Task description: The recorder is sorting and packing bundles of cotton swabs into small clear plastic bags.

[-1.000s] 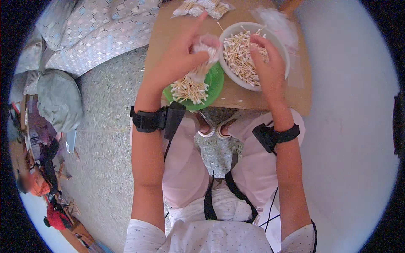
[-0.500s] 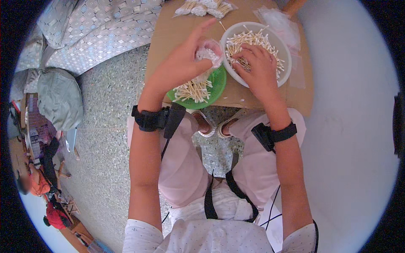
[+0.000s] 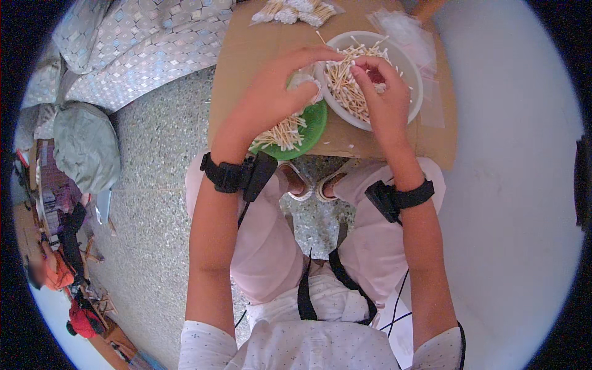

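Over the round white bowl (image 3: 407, 74) of pale cotton swabs (image 3: 345, 83) on the cardboard bench (image 3: 246, 55), the right hand (image 3: 385, 92) pinches swabs — left hand (image 3: 271, 98) clamps a small white bundle (image 3: 303, 81) just left, above the green plate (image 3: 311, 132).

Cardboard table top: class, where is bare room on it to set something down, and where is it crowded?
Bare brown cardboard table top lies left of the left hand, and a strip lies below the round white bowl. Crowded: bowl, round green plate, right hand, clear plastic bags.

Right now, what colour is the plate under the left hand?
Green: the plate shows best in the head view, holding pale sticks.
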A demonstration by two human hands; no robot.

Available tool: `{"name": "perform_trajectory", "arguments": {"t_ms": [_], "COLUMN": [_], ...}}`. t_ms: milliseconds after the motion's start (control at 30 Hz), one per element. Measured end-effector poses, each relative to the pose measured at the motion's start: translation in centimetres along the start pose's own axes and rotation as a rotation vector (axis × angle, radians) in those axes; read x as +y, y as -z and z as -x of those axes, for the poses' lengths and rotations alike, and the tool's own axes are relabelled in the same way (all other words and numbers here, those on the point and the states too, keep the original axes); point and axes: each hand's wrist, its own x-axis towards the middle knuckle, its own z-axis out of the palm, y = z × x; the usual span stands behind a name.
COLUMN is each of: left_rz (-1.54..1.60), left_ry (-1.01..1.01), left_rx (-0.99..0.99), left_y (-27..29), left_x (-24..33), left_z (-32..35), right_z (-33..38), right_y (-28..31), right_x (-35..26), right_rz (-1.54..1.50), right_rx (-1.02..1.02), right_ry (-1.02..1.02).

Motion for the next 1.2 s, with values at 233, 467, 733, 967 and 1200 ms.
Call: {"name": "perform_trajectory", "arguments": {"t_ms": [233, 467, 733, 967, 1200], "left_rz": [-0.337, -0.1, -0.2, -0.217, -0.113], "left_ry": [-0.124, -0.021, -0.05, -0.098, -0.005], "left_rx": [0.115, 0.211, 0.241, 0.256, 0.348], "left_y": [-1.1, -0.9, -0.1, -0.8, -0.4], "left_x": [0.1, 0.1, 0.4, 0.6, 0.7], "left_z": [-1.1, -1.1, -1.0, -1.2, -1.6], "right_z": [0.3, 0.2, 0.5, 1.3, 0.9], "right_y": [-0.4, -0.1, -0.2, -0.7, -0.9], "right_x": [0.3, 0.1, -0.3, -1.3, -1.9], "right_rz": [-0.505, -0.514, -0.447, -0.235, -0.603], "right_rx": [-0.038, -0.043, -0.252, -0.298, -0.153], "right_ry": [-0.077, -0.097, -0.126, -0.017, -0.121]}}
